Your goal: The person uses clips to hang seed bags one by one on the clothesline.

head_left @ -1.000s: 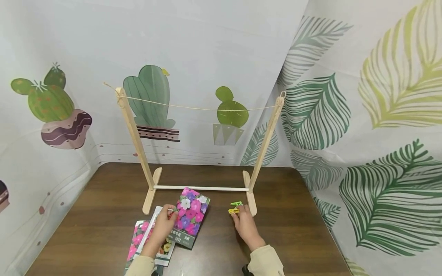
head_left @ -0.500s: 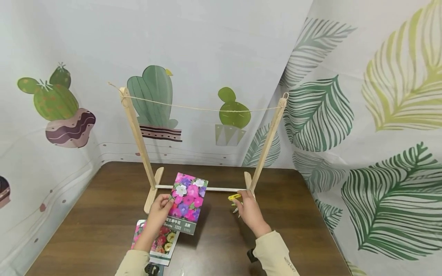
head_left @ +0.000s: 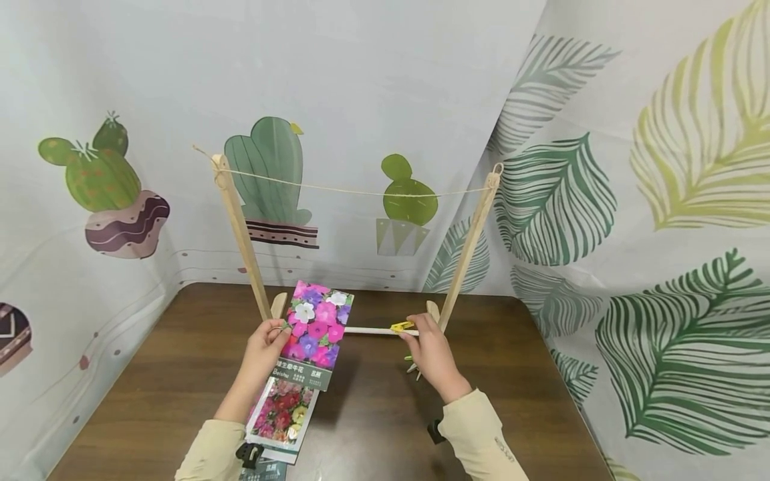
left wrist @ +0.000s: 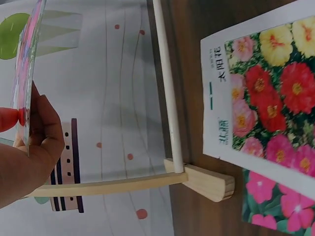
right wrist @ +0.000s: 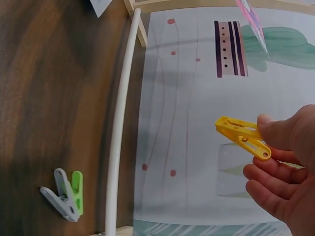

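My left hand (head_left: 261, 351) pinches a flower seed packet (head_left: 315, 327) by its left edge, thumb on the front. Pink, purple and white blooms cover it above a dark green label band, and it is raised off the table. In the left wrist view this packet (left wrist: 27, 73) appears nearly edge-on. Between thumb and fingers, my right hand (head_left: 434, 351) holds a yellow clothespin (head_left: 402, 327), its nose pointing left. The right wrist view shows the yellow clothespin (right wrist: 236, 129) with its jaws together. A thin string (head_left: 355, 193) spans the wooden stand above both hands.
Two wooden posts, left (head_left: 242, 240) and right (head_left: 470, 244), joined low by a white rod (head_left: 367, 331), form the stand. A packet with red and yellow flowers (left wrist: 270, 93) overlaps a pink-flowered one (left wrist: 266, 196) on the table. A grey clothespin (right wrist: 61, 189) and a green one (right wrist: 77, 187) lie together.
My left hand has lifted the pink-and-purple packet off the table, moving it up and slightly left. My right hand has raised the yellow clothespin, leaving the green one behind on the table.
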`<state>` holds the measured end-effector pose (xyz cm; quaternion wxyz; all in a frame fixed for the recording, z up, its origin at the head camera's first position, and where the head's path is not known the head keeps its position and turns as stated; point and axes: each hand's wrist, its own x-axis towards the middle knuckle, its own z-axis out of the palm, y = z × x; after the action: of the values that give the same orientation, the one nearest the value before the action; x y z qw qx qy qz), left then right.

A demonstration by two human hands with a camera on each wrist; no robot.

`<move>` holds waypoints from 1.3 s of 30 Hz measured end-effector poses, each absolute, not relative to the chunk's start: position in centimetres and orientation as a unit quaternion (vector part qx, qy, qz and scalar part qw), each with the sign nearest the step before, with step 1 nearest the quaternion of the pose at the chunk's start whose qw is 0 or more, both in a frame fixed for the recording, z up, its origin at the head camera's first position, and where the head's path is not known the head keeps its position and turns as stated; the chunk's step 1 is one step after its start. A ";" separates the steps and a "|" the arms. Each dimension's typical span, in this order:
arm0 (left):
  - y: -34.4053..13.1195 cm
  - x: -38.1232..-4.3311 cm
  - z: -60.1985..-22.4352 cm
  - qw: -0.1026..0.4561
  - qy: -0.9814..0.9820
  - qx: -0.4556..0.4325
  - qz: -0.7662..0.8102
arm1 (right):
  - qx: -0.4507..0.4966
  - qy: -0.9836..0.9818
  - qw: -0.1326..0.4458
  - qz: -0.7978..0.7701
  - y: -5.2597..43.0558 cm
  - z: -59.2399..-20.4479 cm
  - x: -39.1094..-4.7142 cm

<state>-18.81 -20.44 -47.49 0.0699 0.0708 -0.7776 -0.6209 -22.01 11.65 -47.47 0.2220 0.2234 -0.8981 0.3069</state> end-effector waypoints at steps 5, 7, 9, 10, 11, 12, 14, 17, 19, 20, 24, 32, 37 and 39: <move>-21.1 -19.0 -46.4 0.059 -0.758 0.077 -0.645 | 0.248 -0.893 0.245 0.284 11.4 -46.5 -22.5; -21.5 -19.2 -46.0 0.057 -0.752 0.078 -0.652 | 0.256 -0.894 0.248 0.272 11.2 -46.0 -22.8; -22.0 -19.3 -45.5 0.058 -0.750 0.076 -0.654 | 0.263 -0.894 0.248 0.263 11.0 -45.5 -23.0; -22.2 -19.4 -45.3 0.061 -0.750 0.073 -0.655 | 0.268 -0.894 0.250 0.258 10.9 -45.3 -23.2; -22.4 -19.5 -45.1 0.061 -0.749 0.069 -0.656 | 0.271 -0.894 0.251 0.254 10.8 -45.0 -23.3; -22.6 -19.6 -44.9 0.062 -0.748 0.064 -0.658 | 0.273 -0.894 0.250 0.252 10.7 -44.8 -23.4; -23.0 -19.8 -44.4 0.062 -0.745 0.055 -0.662 | 0.277 -0.894 0.251 0.247 10.5 -44.3 -23.6; -23.4 -20.0 -43.5 0.068 -0.740 0.045 -0.668 | 0.282 -0.894 0.252 0.240 10.0 -43.4 -23.8; -23.7 -20.1 -42.9 0.074 -0.736 0.041 -0.672 | 0.287 -0.894 0.255 0.230 9.6 -43.0 -23.8; -23.8 -20.2 -42.6 0.077 -0.734 0.040 -0.673 | 0.290 -0.894 0.256 0.225 9.5 -42.7 -23.9; -24.1 -20.5 -41.4 0.085 -0.733 0.030 -0.675 | 0.309 -0.890 0.264 0.207 9.0 -41.9 -24.1; -25.2 -21.0 -39.7 0.103 -0.734 0.006 -0.671 | 0.360 -0.868 0.281 0.196 8.0 -39.6 -24.5; -25.6 -21.3 -38.4 0.120 -0.720 -0.009 -0.683 | 0.382 -0.855 0.301 0.181 7.3 -38.1 -24.9; -25.7 -21.4 -37.9 0.128 -0.712 -0.017 -0.690 | 0.394 -0.848 0.309 0.174 7.0 -37.4 -25.1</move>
<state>-21.40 -25.68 -37.90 0.1281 -0.0167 -0.7122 -0.6900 -25.14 7.03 -37.44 0.3091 0.3943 -0.8477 0.1741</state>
